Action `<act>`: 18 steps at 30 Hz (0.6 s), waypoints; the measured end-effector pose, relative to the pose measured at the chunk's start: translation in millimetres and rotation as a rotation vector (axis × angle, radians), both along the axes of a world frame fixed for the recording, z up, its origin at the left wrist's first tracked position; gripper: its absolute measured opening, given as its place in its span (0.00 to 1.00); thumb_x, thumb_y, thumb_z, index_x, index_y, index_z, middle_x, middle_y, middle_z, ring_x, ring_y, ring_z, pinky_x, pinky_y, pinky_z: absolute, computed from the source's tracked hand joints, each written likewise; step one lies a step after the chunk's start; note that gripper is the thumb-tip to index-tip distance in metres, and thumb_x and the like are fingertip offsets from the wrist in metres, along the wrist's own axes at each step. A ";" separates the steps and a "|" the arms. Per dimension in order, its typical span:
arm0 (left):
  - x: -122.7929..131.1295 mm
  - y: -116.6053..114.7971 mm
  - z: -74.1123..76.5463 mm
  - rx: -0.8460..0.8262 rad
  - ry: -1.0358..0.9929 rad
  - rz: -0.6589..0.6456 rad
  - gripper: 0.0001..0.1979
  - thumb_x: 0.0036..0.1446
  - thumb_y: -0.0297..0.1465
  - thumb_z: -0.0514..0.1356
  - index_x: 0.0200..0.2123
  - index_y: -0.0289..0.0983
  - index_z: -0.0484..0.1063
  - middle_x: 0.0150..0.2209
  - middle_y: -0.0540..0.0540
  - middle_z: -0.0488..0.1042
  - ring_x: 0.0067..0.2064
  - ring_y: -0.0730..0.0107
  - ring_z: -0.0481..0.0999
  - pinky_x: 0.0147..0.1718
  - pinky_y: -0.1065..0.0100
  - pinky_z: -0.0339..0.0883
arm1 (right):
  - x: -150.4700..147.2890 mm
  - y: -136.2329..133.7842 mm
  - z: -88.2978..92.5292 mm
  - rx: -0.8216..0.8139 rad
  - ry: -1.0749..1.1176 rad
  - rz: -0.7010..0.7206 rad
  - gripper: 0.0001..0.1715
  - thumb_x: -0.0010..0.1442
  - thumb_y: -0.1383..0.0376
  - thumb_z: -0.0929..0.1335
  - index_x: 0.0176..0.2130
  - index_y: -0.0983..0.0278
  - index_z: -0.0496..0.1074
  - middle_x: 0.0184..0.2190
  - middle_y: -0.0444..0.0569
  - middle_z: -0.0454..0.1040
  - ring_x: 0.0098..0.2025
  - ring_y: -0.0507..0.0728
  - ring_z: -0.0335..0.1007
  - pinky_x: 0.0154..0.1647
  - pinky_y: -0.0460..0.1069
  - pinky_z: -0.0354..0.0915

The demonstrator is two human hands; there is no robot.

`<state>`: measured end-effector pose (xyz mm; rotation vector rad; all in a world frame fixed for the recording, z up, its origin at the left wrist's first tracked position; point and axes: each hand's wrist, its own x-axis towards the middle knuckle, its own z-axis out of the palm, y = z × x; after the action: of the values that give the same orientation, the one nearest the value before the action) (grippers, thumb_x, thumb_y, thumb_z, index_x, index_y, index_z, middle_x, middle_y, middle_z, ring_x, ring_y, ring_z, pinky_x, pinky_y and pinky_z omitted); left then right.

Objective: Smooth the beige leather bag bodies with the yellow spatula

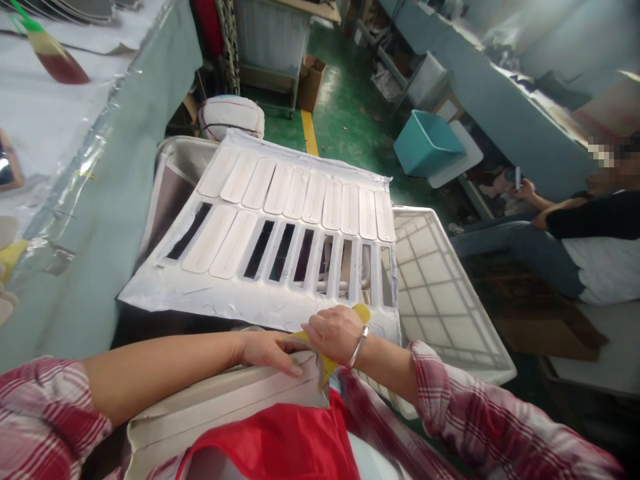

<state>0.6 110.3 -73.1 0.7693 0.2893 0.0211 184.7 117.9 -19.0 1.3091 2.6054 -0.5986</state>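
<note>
A pale ridged bundle [215, 405] stretches from lower left to upper right; toward its right end the left hand [273, 351], the nearer, clasps its edge, thumb on top, fingers partly hidden, and the right hand [336, 333] closes around a yellow piece [362, 311].

I count 12 cream strips [296, 193]: 10 far row, 2 near. 8 open slots [283, 252], 1 white panel [200, 290], 1 teal bin [420, 148].
</note>
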 end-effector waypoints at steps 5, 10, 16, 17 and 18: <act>-4.4 -1.8 -9.9 0.038 -0.027 0.003 0.32 0.41 0.43 0.66 0.50 0.38 0.67 0.46 0.49 0.72 0.49 0.56 0.68 0.49 0.62 0.61 | 0.0 2.6 2.0 -0.025 0.015 0.066 0.26 0.64 0.55 0.54 0.29 0.65 0.71 0.26 0.53 0.73 0.27 0.55 0.66 0.30 0.49 0.53; -9.2 0.4 -3.9 0.251 0.310 0.111 0.32 0.56 0.54 0.43 0.41 0.36 0.72 0.43 0.47 0.74 0.46 0.59 0.69 0.47 0.63 0.62 | -1.1 7.1 0.6 -0.022 0.013 0.148 0.24 0.64 0.59 0.54 0.28 0.65 0.70 0.25 0.53 0.73 0.26 0.55 0.66 0.28 0.49 0.51; -11.4 1.9 20.5 0.798 0.286 0.015 0.27 0.63 0.45 0.37 0.41 0.35 0.69 0.41 0.46 0.73 0.41 0.67 0.71 0.45 0.69 0.61 | -2.3 7.1 -4.1 0.111 0.074 0.307 0.22 0.64 0.59 0.55 0.27 0.65 0.69 0.22 0.48 0.72 0.24 0.53 0.66 0.24 0.49 0.49; -11.7 1.5 22.7 0.835 0.302 -0.005 0.27 0.63 0.45 0.37 0.42 0.35 0.69 0.40 0.45 0.73 0.39 0.67 0.71 0.44 0.69 0.62 | -2.8 6.8 -4.5 0.124 0.077 0.312 0.22 0.63 0.59 0.55 0.27 0.64 0.69 0.22 0.47 0.72 0.24 0.53 0.66 0.24 0.49 0.48; -11.9 1.0 24.4 0.867 0.325 -0.024 0.27 0.63 0.45 0.37 0.42 0.34 0.69 0.39 0.44 0.74 0.39 0.66 0.71 0.43 0.69 0.62 | -3.3 6.6 -4.6 0.132 0.077 0.310 0.22 0.63 0.59 0.56 0.26 0.65 0.69 0.22 0.47 0.71 0.23 0.52 0.66 0.24 0.49 0.48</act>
<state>-11.3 111.3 -48.7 1.6436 0.5948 -0.0032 181.4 124.6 -23.6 0.8976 2.8722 -0.4395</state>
